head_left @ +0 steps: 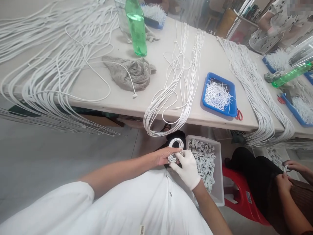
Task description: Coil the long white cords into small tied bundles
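A coiled white cable (pixel 175 147) was gripped between the bare left hand (pixel 164 155) and the gloved right hand (pixel 187 168), near a clear bin (pixel 218 182).

White cable coil (pixel 172 158): thin cord wound in several loops into small round ring with open centre. Held over lap, ring facing camera. Lower part pinched between left hand (pixel 163 156) and gloved right hand (pixel 187 168); upper arc free.

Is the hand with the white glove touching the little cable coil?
Touching. The head view shows the gloved right hand pinching the coil at its lower edge, with the left hand gripping it too.
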`<state>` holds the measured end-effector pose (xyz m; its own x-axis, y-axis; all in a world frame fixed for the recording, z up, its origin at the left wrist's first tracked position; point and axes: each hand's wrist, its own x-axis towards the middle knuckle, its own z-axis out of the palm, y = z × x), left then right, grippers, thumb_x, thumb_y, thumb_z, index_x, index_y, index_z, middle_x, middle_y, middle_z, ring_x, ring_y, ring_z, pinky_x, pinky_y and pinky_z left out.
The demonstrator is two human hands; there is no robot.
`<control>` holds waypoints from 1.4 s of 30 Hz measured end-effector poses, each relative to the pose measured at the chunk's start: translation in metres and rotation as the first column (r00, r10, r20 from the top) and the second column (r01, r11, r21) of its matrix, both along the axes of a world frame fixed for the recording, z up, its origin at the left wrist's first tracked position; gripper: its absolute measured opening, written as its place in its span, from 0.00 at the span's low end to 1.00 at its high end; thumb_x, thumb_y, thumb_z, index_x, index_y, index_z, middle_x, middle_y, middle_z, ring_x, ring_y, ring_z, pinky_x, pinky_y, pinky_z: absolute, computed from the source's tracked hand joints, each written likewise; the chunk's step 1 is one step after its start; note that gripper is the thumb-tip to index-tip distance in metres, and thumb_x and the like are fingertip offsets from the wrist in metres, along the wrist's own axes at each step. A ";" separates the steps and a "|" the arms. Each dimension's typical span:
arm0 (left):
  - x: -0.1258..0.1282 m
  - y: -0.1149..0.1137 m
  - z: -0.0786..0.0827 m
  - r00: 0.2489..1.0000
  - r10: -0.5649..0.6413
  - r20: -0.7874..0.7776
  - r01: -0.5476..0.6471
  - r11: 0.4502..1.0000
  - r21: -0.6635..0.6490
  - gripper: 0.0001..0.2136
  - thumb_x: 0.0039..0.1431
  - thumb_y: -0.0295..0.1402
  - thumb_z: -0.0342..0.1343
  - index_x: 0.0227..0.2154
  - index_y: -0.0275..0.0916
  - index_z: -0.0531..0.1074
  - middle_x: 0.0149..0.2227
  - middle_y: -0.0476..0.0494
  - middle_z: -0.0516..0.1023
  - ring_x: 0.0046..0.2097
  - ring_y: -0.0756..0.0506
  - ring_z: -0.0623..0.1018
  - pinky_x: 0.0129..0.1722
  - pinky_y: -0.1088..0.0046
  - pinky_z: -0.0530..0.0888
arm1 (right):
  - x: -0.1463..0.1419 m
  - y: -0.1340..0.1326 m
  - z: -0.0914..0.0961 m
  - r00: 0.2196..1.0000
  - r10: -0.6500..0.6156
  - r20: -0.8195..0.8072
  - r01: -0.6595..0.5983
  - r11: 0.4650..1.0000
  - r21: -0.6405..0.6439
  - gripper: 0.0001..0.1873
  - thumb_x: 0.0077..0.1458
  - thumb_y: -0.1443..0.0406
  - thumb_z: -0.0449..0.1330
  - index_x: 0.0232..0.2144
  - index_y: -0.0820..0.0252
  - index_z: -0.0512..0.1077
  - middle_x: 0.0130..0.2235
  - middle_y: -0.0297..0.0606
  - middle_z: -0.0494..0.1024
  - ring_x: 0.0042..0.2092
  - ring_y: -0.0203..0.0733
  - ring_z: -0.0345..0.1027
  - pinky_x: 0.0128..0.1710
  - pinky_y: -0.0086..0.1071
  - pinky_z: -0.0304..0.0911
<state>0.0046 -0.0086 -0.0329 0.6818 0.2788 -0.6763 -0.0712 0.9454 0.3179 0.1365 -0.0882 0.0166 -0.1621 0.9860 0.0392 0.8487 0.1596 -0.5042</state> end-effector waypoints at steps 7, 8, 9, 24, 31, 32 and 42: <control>0.004 -0.006 0.006 1.000 0.028 -0.013 -0.028 1.000 0.014 0.16 0.39 0.38 0.69 0.28 0.35 0.71 0.24 0.48 0.75 0.27 0.49 0.74 0.28 0.74 0.72 | -0.008 -0.004 -0.009 0.999 -0.034 -0.031 0.035 0.999 0.018 0.05 0.53 0.63 0.61 0.33 0.57 0.74 0.36 0.38 0.66 0.41 0.44 0.60 0.41 0.36 0.60; 0.004 -0.007 0.007 0.999 0.029 -0.016 -0.029 0.999 0.022 0.16 0.39 0.38 0.69 0.27 0.35 0.71 0.24 0.49 0.74 0.26 0.49 0.74 0.27 0.75 0.71 | -0.008 -0.007 -0.010 0.997 -0.040 -0.061 0.042 0.999 0.023 0.04 0.53 0.63 0.61 0.32 0.57 0.74 0.36 0.38 0.66 0.41 0.43 0.61 0.41 0.36 0.60; 0.004 -0.007 0.007 0.999 0.031 -0.018 -0.030 0.999 0.028 0.16 0.39 0.38 0.69 0.26 0.35 0.70 0.23 0.50 0.73 0.25 0.50 0.73 0.25 0.76 0.70 | -0.008 -0.010 -0.010 0.993 -0.049 -0.106 0.051 0.999 0.019 0.04 0.53 0.63 0.61 0.31 0.57 0.74 0.35 0.38 0.67 0.40 0.43 0.61 0.41 0.36 0.61; -0.005 -0.012 0.021 0.938 -0.343 0.051 0.296 0.868 0.399 0.11 0.38 0.31 0.67 0.24 0.37 0.70 0.22 0.51 0.68 0.20 0.53 0.64 0.18 0.76 0.59 | 0.023 0.042 0.001 0.999 -0.031 0.020 0.035 0.965 -0.260 0.25 0.55 0.69 0.49 0.56 0.62 0.64 0.40 0.44 0.78 0.38 0.46 0.73 0.42 0.35 0.64; -0.011 -0.004 0.033 0.862 -0.484 0.148 0.441 0.862 0.251 0.12 0.43 0.35 0.67 0.22 0.39 0.68 0.16 0.56 0.55 0.17 0.55 0.52 0.17 0.76 0.51 | 0.032 0.049 0.001 0.933 -0.088 -0.349 -0.039 0.939 -0.341 0.21 0.51 0.70 0.50 0.47 0.61 0.71 0.34 0.35 0.79 0.33 0.39 0.71 0.34 0.30 0.67; -0.012 -0.002 0.035 0.854 -0.493 0.165 0.449 0.860 0.243 0.12 0.43 0.35 0.67 0.22 0.39 0.68 0.16 0.56 0.55 0.17 0.55 0.52 0.17 0.76 0.51 | 0.033 0.050 0.004 0.919 -0.078 -0.386 -0.058 0.942 -0.330 0.21 0.52 0.69 0.51 0.48 0.60 0.71 0.36 0.35 0.79 0.34 0.39 0.71 0.36 0.31 0.67; -0.005 0.003 0.045 0.727 -0.588 0.354 0.566 0.805 0.175 0.08 0.46 0.33 0.65 0.29 0.37 0.73 0.14 0.57 0.53 0.15 0.55 0.50 0.16 0.77 0.49 | 0.026 0.043 0.004 0.853 0.224 -0.472 -0.204 0.974 0.093 0.17 0.60 0.62 0.46 0.40 0.59 0.74 0.39 0.41 0.75 0.38 0.41 0.70 0.39 0.35 0.65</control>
